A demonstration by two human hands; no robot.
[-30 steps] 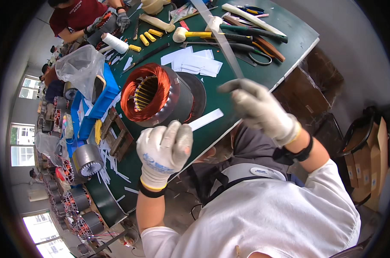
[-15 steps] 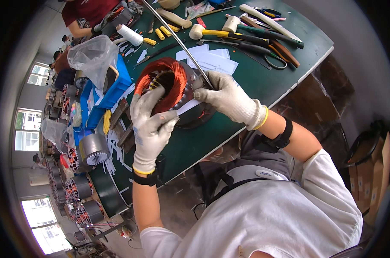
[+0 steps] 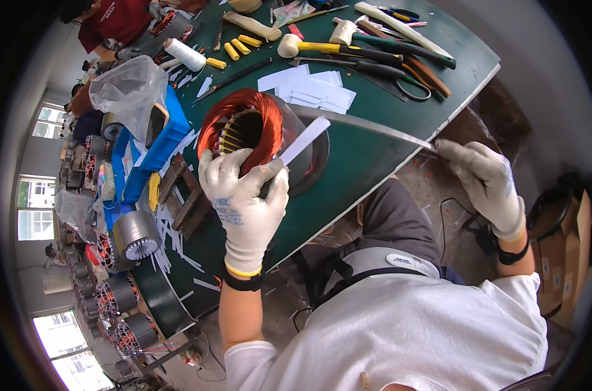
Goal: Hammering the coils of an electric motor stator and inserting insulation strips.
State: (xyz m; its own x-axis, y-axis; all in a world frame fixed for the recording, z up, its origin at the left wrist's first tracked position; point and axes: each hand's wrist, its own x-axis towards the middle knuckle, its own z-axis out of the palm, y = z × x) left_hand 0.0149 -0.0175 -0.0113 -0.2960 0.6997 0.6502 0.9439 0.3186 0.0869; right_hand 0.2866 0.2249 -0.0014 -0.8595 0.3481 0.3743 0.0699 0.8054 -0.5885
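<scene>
A motor stator with a ring of red-orange copper winding [image 3: 270, 124] lies on the green table. My left hand [image 3: 247, 192], in a white glove, grips the near edge of the winding, fingers over the rim and thumb to the right. A white paper strip [image 3: 306, 140] sticks out to the right from beside the winding, just past my left thumb. My gloved right hand [image 3: 485, 186] is off the table's right edge. It pinches one end of a long thin metal rod [image 3: 381, 129], blurred by motion, whose other end reaches back over the stator's grey body.
White paper pieces [image 3: 309, 88] lie behind the stator. Mallets [image 3: 289, 45], scissors [image 3: 413, 91] and other tools crowd the far right. A blue bin [image 3: 172, 130], a thread spool [image 3: 185, 55] and another stator [image 3: 137, 233] stand left. A co-worker [image 3: 117, 26] handles a stator at far left.
My right hand has swung right and away from the stator, and the rod now lies nearly level instead of slanting up-left. My left hand has shifted onto the winding's near edge.
</scene>
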